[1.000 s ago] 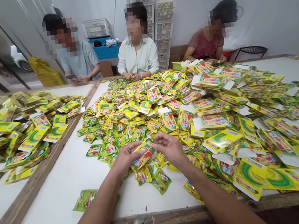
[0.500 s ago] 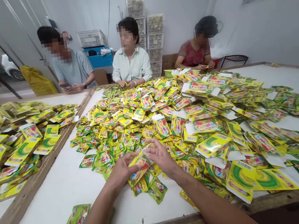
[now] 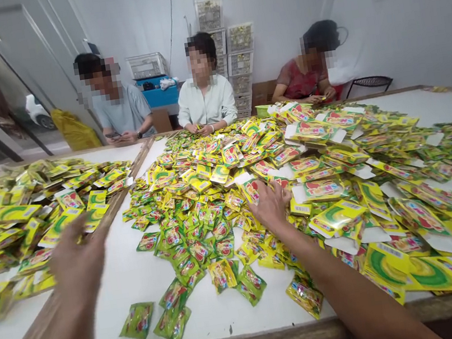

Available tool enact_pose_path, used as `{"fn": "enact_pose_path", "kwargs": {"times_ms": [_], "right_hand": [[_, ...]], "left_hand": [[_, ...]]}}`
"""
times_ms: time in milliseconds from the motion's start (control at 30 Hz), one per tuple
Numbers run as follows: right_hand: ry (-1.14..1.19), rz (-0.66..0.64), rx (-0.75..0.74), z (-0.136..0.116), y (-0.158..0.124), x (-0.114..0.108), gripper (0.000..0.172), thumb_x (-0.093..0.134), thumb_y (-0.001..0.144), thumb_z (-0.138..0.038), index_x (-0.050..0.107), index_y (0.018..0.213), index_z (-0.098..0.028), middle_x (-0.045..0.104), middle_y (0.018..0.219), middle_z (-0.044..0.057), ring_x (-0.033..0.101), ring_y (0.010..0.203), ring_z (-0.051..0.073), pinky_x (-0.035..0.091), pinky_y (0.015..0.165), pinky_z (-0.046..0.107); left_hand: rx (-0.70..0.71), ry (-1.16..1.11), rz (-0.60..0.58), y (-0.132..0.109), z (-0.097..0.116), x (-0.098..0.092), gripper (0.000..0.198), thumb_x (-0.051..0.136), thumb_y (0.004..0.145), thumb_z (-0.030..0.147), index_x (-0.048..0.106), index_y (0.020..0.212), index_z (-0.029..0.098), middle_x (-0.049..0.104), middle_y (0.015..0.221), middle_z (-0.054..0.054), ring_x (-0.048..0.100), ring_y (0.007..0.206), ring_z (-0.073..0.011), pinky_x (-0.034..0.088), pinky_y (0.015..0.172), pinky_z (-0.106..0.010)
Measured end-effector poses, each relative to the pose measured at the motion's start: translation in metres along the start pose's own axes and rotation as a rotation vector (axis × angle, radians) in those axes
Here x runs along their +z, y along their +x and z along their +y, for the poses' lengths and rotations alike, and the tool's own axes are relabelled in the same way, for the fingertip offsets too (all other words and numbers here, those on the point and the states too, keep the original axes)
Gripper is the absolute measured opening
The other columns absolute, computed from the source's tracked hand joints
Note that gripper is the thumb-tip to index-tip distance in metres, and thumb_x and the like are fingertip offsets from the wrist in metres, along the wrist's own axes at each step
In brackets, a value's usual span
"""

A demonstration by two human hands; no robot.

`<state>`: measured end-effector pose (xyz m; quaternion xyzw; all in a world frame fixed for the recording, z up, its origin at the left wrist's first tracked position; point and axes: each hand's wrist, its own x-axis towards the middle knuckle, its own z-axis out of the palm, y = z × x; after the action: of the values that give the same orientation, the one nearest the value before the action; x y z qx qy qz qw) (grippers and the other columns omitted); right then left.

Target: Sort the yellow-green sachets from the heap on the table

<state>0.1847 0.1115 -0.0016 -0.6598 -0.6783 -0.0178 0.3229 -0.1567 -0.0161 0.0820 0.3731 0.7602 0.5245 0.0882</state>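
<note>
My left hand, blurred by motion, is over the wooden divider beside the left heap of yellow boxes; its fingers are apart and nothing shows in them. My right hand reaches onto the middle heap, its fingers bent over a yellow box with an open white flap; whether they grip it is hard to see. Small green packets and yellow packets spread between my hands. More boxes with open flaps are piled right of my right hand.
Across the white table, three people sit behind the heaps. A raised wooden strip divides the tabletop at the left. Loose green packets lie near the front edge. Stacked crates stand against the back wall.
My left hand has moved left, away from the middle, and the box it held is out of it. My right hand has moved right and forward onto the heap. The view has shifted slightly left.
</note>
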Motion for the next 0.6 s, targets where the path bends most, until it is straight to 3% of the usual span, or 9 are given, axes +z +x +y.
{"fn": "enact_pose_path", "kwargs": {"times_ms": [33, 100, 167, 233, 300, 333, 467, 600], "right_hand": [[0.036, 0.019, 0.012, -0.007, -0.004, -0.002, 0.049, 0.064, 0.069, -0.03, 0.051, 0.114, -0.017, 0.064, 0.103, 0.015, 0.04, 0.117, 0.037, 0.025, 0.093, 0.055], [0.173, -0.003, 0.018, -0.026, -0.016, -0.011, 0.055, 0.064, 0.069, -0.038, 0.048, 0.118, -0.017, 0.062, 0.105, 0.014, 0.05, 0.105, 0.032, 0.035, 0.088, 0.049], [0.379, -0.151, -0.049, -0.044, -0.03, -0.02, 0.062, 0.064, 0.069, -0.04, 0.043, 0.124, -0.02, 0.063, 0.102, 0.009, 0.058, 0.091, 0.025, 0.043, 0.078, 0.038], [0.553, -0.353, -0.152, -0.056, -0.039, -0.024, 0.061, 0.064, 0.071, -0.04, 0.042, 0.126, -0.024, 0.065, 0.1, 0.005, 0.061, 0.083, 0.02, 0.046, 0.072, 0.032], [0.624, -0.448, -0.157, -0.058, -0.038, -0.022, 0.051, 0.059, 0.077, -0.039, 0.044, 0.124, -0.025, 0.067, 0.097, 0.003, 0.062, 0.08, 0.018, 0.045, 0.07, 0.03], [0.602, -0.427, -0.113, -0.056, -0.033, -0.018, 0.043, 0.054, 0.081, -0.039, 0.047, 0.121, -0.024, 0.067, 0.096, 0.004, 0.062, 0.08, 0.018, 0.045, 0.071, 0.03], [0.195, -0.202, 0.077, -0.038, -0.003, 0.006, 0.033, 0.049, 0.086, -0.037, 0.054, 0.112, -0.017, 0.066, 0.096, 0.011, 0.056, 0.095, 0.027, 0.037, 0.08, 0.038], [-0.025, -0.255, -0.062, -0.027, 0.003, 0.026, 0.023, 0.062, 0.078, -0.032, 0.061, 0.097, -0.018, 0.064, 0.093, 0.01, 0.049, 0.096, 0.028, 0.032, 0.079, 0.038]], "left_hand": [[-0.002, -0.048, -0.057, -0.015, 0.008, 0.023, 0.048, 0.067, 0.065, 0.053, 0.065, 0.098, 0.018, 0.07, 0.09, -0.004, 0.061, 0.087, -0.0233, 0.047, 0.077, -0.032], [-0.019, -0.177, -0.357, -0.044, 0.02, 0.072, 0.045, 0.067, 0.065, 0.052, 0.068, 0.093, 0.016, 0.07, 0.094, -0.008, 0.062, 0.09, -0.0241, 0.047, 0.081, -0.034], [-0.115, -0.316, -0.619, -0.068, 0.026, 0.113, 0.048, 0.074, 0.059, 0.049, 0.068, 0.093, 0.016, 0.071, 0.089, -0.009, 0.064, 0.083, -0.0242, 0.049, 0.075, -0.033], [-0.198, -0.522, -0.759, -0.082, 0.024, 0.139, 0.047, 0.076, 0.058, 0.046, 0.066, 0.09, 0.014, 0.071, 0.08, -0.008, 0.066, 0.074, -0.0222, 0.05, 0.067, -0.03], [-0.262, -0.662, -0.757, -0.087, 0.015, 0.15, 0.046, 0.076, 0.059, 0.045, 0.063, 0.09, 0.014, 0.07, 0.073, -0.006, 0.065, 0.065, -0.0195, 0.05, 0.06, -0.028], [-0.293, -0.687, -0.732, -0.086, 0.009, 0.151, 0.047, 0.076, 0.059, 0.044, 0.06, 0.092, 0.015, 0.07, 0.07, -0.005, 0.064, 0.061, -0.0186, 0.05, 0.057, -0.027], [-0.357, -0.643, -0.688, -0.077, -0.008, 0.142, 0.054, 0.078, 0.058, 0.042, 0.052, 0.098, 0.016, 0.069, 0.065, -0.003, 0.063, 0.053, -0.0183, 0.048, 0.049, -0.026], [-0.294, -0.598, -0.711, -0.076, -0.007, 0.138, 0.056, 0.077, 0.059, 0.043, 0.054, 0.102, 0.016, 0.072, 0.079, -0.006, 0.066, 0.064, -0.0197, 0.05, 0.055, -0.027]]}}
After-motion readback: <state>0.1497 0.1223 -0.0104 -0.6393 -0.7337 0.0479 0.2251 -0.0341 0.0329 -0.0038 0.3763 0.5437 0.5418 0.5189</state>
